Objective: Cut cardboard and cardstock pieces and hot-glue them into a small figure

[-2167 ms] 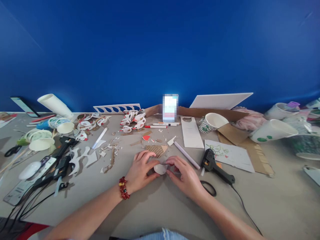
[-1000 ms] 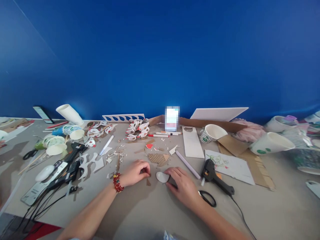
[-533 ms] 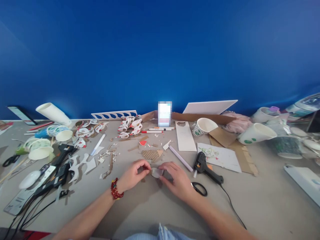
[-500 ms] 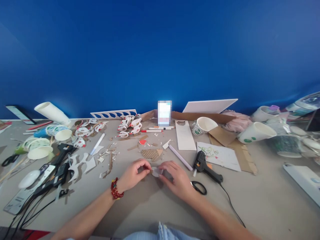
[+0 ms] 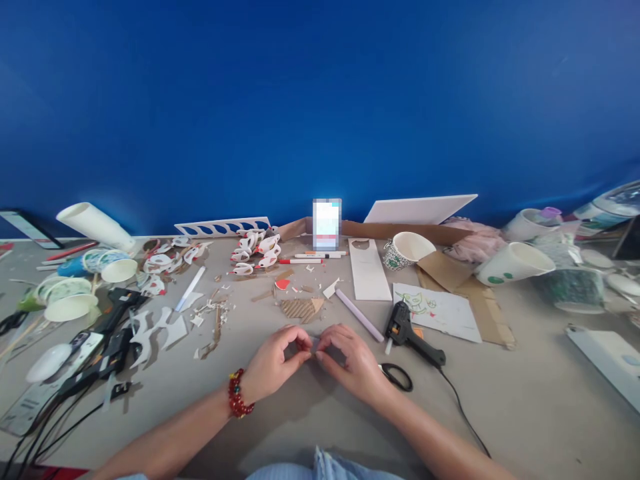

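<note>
My left hand (image 5: 281,360), with a red bead bracelet (image 5: 239,395) at the wrist, pinches a small pale piece (image 5: 315,344) low over the table. On the other side of that piece, the fingertips of my right hand (image 5: 350,360) are closed on it too. Fingers cover most of it, so its outline and material are hard to make out. Beyond the hands lie a ribbed cardboard scrap (image 5: 300,309) and a red-and-white cut-out (image 5: 283,285). Black-handled scissors (image 5: 399,377) rest beside my right wrist, partly hidden.
A black glue gun (image 5: 417,339) with a cord lies at right, near a lilac stick (image 5: 359,315) and a drawing (image 5: 440,310). Paper cups (image 5: 411,248) stand farther back. Several white bird-like figures (image 5: 256,250), markers (image 5: 320,255) and another glue gun (image 5: 113,350) are leftward.
Both hands have drawn closer together, the left moving right. The pale piece, plainly seen before as a whitish rounded shape, is now mostly covered by fingers. The view has shifted slightly.
</note>
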The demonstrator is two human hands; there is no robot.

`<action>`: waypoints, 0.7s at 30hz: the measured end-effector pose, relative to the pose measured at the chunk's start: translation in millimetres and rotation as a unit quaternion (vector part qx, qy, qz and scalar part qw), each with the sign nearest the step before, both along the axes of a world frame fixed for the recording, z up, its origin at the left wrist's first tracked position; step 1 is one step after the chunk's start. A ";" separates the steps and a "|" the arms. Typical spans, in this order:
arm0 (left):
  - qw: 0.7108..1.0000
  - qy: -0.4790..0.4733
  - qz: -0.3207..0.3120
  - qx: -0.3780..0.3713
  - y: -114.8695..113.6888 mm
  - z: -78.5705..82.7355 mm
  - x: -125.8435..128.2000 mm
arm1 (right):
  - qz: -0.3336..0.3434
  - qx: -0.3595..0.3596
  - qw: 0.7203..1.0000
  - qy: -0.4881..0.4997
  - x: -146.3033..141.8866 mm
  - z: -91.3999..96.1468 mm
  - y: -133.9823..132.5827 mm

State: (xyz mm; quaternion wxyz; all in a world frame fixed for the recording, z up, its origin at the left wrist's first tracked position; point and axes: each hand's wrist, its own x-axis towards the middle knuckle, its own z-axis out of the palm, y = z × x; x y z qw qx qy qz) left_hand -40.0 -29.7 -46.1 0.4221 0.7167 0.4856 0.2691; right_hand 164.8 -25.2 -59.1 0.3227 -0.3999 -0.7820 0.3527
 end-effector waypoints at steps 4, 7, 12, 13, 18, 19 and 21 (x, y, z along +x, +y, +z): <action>0.993 0.056 -0.026 0.098 -1.2 0.3 -3.6 | -0.016 -0.036 0.999 0.009 2.1 -3.7 2.1; 0.976 0.121 -0.048 0.177 -2.4 -0.7 -4.2 | -0.020 -0.054 0.998 0.001 2.8 -6.2 3.5; 0.963 0.164 -0.052 0.207 -2.2 -6.7 0.0 | -0.026 -0.047 0.998 -0.019 1.5 -8.1 4.3; 0.962 0.164 -0.052 0.210 -1.7 -7.6 0.5 | -0.026 -0.042 0.999 -0.022 1.3 -7.8 4.5; 0.960 0.181 -0.046 0.207 -0.1 -9.6 0.4 | -0.029 0.004 0.999 -0.043 3.6 -4.5 7.8; 0.960 0.186 -0.044 0.205 -0.1 -9.9 0.4 | -0.029 0.013 0.998 -0.050 4.2 -4.4 8.4; 0.958 0.193 -0.043 0.205 -0.2 -10.8 1.1 | -0.028 0.026 0.997 -0.068 4.9 -4.9 8.8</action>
